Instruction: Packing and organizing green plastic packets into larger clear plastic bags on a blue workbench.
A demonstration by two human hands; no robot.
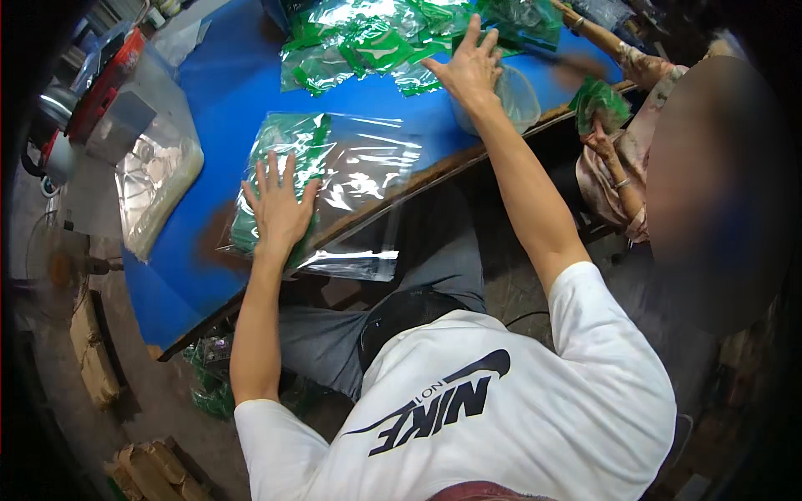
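While my left hand [280, 209] lies flat, fingers spread, it presses a stack of green packets [280, 159] inside a big clear bag [359, 184] on the blue table [225, 83]. My right hand [469, 63], fingers splayed, touches loose green packets [376, 42] just beyond them, beside a clear tub [516, 96].

Large clear plastic bag [351, 188] flat on blue tabletop [225, 83], near edge overhanging; stack of green packets [280, 167] inside at its left end. Heap of small clear packets with green contents [393, 42] at far side of tabletop. Clear bag of pale contents [154, 179] at left edge. One green packet [600, 102] in co-worker's hand [600, 138], right.
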